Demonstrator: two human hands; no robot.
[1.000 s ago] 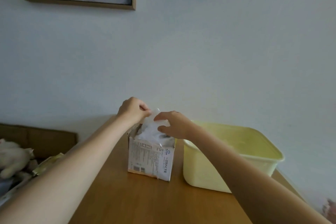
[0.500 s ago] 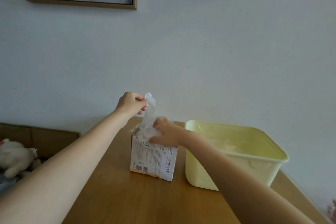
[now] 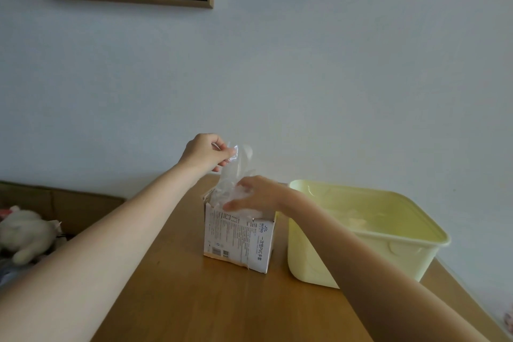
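Both hands are at the box (image 3: 238,239) on the table (image 3: 194,300). The left hand (image 3: 206,153) is up above it, pinching the top end of a clear plastic glove (image 3: 236,172) that trails down into the opening. The right hand (image 3: 258,193) sits just below, fingers laid out pressing on the box top. A yellow tub (image 3: 388,255) stands right beside the box.

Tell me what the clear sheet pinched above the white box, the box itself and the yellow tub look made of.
Clear crinkled sheet: thin plastic film, glossy, see-through. White printed box: matte cardboard, ragged torn top. Pale yellow tub: probably rigid moulded plastic, smooth satin walls.
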